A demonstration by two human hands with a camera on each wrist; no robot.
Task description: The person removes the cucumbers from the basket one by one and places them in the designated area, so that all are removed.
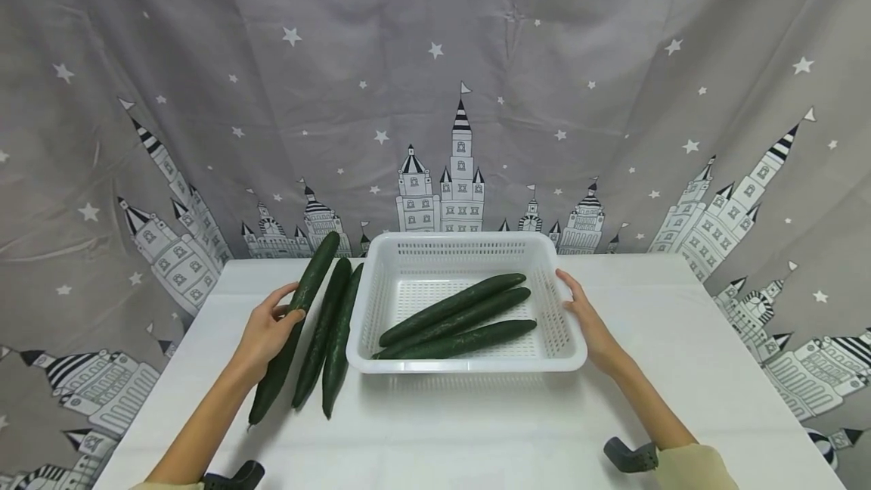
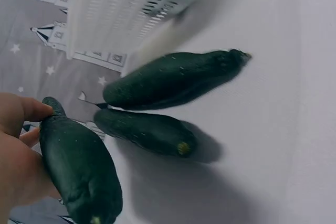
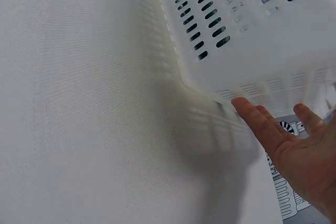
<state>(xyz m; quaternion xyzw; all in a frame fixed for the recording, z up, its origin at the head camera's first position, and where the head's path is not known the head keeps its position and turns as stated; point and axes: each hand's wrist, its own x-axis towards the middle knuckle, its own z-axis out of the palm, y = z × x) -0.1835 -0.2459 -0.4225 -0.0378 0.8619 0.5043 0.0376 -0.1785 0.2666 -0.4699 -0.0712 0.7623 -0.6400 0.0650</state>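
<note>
"So, what did the head view show?"

"Left of centre, the left hand (image 1: 265,335) gripped a dark green cucumber (image 1: 283,351) between thumb and fingers, the cucumber slanting from upper right to lower left. Just to its right, two loose cucumbers (image 1: 322,335) lay side by side on the white table (image 1: 476,429)."

"And the right hand (image 1: 596,333)?"

"Right of centre, fingers apart, beside the right wall of a white basket (image 1: 469,366). That basket stood mid-frame with three cucumbers (image 1: 452,310) inside. A grey backdrop (image 1: 544,97) with stars and castles filled the upper part."

"What about the left wrist view?"

"The gripped cucumber was at lower left, blunt end toward the bottom edge, with the thumb and fingers closed about it at the far left. The loose pair lay near the centre, and part of the basket showed at the top."

"And the right wrist view?"

"The basket filled the upper right. Below it, at the right edge, the hand's fingers were extended and spread, one fingertip at the basket's lower edge. I couldn't tell whether the others touched it."
</note>
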